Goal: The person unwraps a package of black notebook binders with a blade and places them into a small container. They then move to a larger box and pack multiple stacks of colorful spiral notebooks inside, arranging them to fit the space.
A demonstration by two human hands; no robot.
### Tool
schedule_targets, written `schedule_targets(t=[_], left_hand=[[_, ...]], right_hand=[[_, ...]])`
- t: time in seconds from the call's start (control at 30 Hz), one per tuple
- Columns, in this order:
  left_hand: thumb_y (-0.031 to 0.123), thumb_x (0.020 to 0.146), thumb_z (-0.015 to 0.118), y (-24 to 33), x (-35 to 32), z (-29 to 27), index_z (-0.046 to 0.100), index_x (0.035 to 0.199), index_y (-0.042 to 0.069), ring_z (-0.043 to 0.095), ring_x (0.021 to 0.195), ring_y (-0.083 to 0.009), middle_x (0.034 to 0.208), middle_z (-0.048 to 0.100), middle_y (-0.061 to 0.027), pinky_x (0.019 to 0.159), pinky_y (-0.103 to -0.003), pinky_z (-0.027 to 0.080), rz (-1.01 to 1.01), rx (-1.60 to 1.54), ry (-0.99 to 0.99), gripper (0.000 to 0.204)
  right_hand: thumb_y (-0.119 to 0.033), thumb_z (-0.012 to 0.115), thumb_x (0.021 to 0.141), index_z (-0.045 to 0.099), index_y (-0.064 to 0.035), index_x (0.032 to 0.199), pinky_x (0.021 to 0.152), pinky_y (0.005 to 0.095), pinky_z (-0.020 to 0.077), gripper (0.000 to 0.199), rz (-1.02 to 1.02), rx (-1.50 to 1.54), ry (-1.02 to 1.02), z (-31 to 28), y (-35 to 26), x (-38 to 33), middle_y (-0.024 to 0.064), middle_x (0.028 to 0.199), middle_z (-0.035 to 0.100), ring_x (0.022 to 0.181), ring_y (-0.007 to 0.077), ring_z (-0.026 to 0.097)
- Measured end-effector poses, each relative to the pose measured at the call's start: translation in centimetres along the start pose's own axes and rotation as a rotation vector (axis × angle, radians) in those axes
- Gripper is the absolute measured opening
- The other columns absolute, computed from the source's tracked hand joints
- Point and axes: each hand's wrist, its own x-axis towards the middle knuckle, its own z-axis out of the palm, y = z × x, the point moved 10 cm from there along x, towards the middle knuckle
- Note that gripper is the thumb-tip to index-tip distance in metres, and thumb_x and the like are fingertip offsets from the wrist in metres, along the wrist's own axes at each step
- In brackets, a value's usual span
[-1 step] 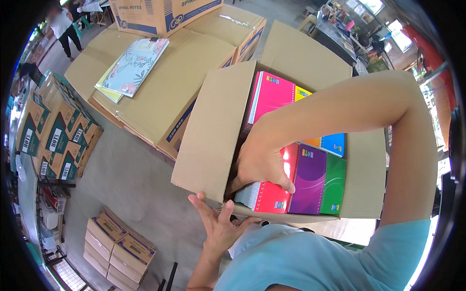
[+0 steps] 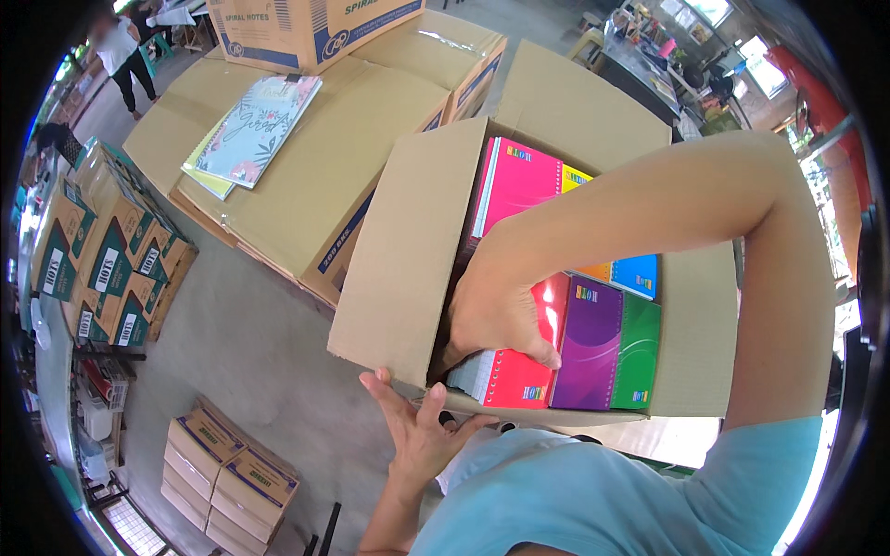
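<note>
Your right hand [image 2: 491, 310] reaches down into the open brown cardboard box [image 2: 695, 352], just inside its wide left flap [image 2: 399, 259]. Its thumb is set apart from the fingers and lies across the glossy red spiral notebook [image 2: 521, 382], while the fingers drop out of sight between the notebooks and the box's left wall, so you cannot tell whether they are clamped on anything. That red notebook sits in the near-left corner of the box, beside the purple notebook [image 2: 593, 347] and then the green notebook [image 2: 636, 357]; a bright pink spiral notebook [image 2: 524, 181] lies on the far side, beyond your wrist. Your left hand [image 2: 422, 431] is outside the box at its near-left corner, fingers spread well apart and nothing seen in its grasp; whether its fingertips touch the cardboard, you cannot tell. Against the earlier frame, almost nothing differs: both your hands keep the same places and poses, and the notebooks lie in the same order.
</note>
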Motion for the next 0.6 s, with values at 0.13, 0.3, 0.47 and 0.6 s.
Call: schedule_targets(t=[0.13,0.3,0.47,0.6], left_hand=[[0.055,0.058,0.090,0.0,-0.2,0.4,0.015,0.157,0.034,-0.013,0.149,-0.0453,0.156,-0.023,-0.0318,0.117,-0.060,0.014,0.009,0.067,-0.030,0.126],[0.054,0.058,0.091,0.2,-0.2,0.4,0.014,0.157,0.034,-0.012,0.149,-0.0454,0.157,-0.023,-0.0307,0.117,-0.061,0.015,-0.022,0.084,-0.002,0.128],[0.050,0.059,0.092,0.3,0.1,-0.3,0.018,0.157,0.031,-0.002,0.148,-0.0500,0.159,-0.019,-0.0289,0.114,-0.063,0.021,-0.056,0.065,0.015,0.124],[0.050,0.058,0.092,1.6,0.6,-0.5,0.019,0.157,0.030,0.002,0.149,-0.0496,0.161,-0.012,-0.0266,0.115,-0.062,0.020,-0.047,0.074,0.030,0.125]], right_hand=[[-0.028,0.087,0.054,0.036,-0.0094,0.148,0.100,0.0516,0.0453,0.108,-0.026,0.029,-0.014,0.5,-0.4,-1.2,0.0195,0.128,0.058,0.117,0.0397,0.056],[-0.026,0.088,0.053,0.037,-0.0115,0.150,0.102,0.0475,0.0426,0.110,-0.232,-0.179,0.584,-2.1,-3.2,-8.2,0.0192,0.128,0.054,0.119,0.0388,0.053],[-0.026,0.091,0.055,0.036,-0.0089,0.151,0.106,0.0428,0.0409,0.112,-0.337,-0.085,1.179,-3.3,-3.2,-17.9,0.0167,0.139,0.051,0.126,0.0320,0.051],[-0.023,0.090,0.062,0.051,-0.0029,0.138,0.093,0.0347,0.0524,0.088,-0.339,0.708,1.646,1.2,0.1,-24.7,0.0107,0.117,0.068,0.106,0.0199,0.066]])
